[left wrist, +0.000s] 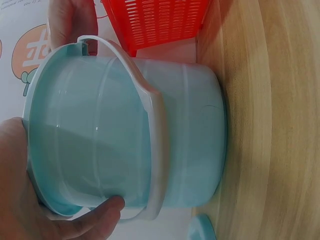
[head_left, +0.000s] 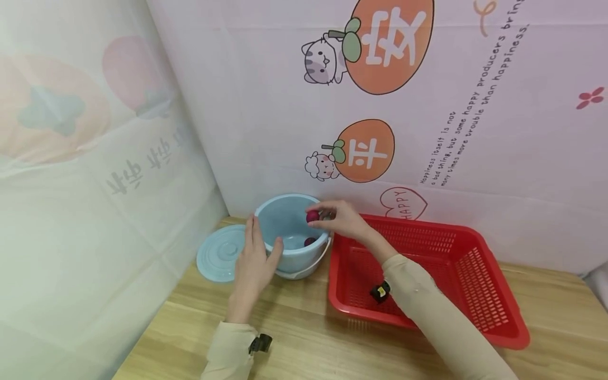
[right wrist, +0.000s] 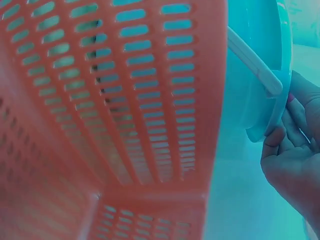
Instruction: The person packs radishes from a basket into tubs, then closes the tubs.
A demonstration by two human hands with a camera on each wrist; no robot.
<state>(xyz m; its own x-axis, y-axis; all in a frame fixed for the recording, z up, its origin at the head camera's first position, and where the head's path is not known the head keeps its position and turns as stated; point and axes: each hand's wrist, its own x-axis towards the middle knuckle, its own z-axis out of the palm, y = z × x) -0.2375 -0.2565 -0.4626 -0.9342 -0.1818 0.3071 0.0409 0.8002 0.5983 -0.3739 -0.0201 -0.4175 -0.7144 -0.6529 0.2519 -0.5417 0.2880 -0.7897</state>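
Note:
In the head view my right hand (head_left: pixel 344 219) pinches a small dark-red round object (head_left: pixel 312 216) over the right rim of a light-blue bucket (head_left: pixel 299 261). A little of that object also shows between the fingers in the right wrist view. Another dark-red round object (head_left: pixel 310 241) lies inside the bucket; its exact kind cannot be told. My left hand (head_left: pixel 254 264) rests against the bucket's left rim, fingers fairly straight along the outside and thumb at the front edge. The left wrist view shows the upright bucket's pale handle (left wrist: pixel 159 145) hanging down its side.
A red perforated basket (head_left: pixel 515 338) stands on the wooden table (head_left: pixel 294 327) just right of the bucket, beneath my right forearm. The blue lid (head_left: pixel 218 256) lies left of the bucket. A printed cloth (head_left: pixel 266 132) hangs close behind.

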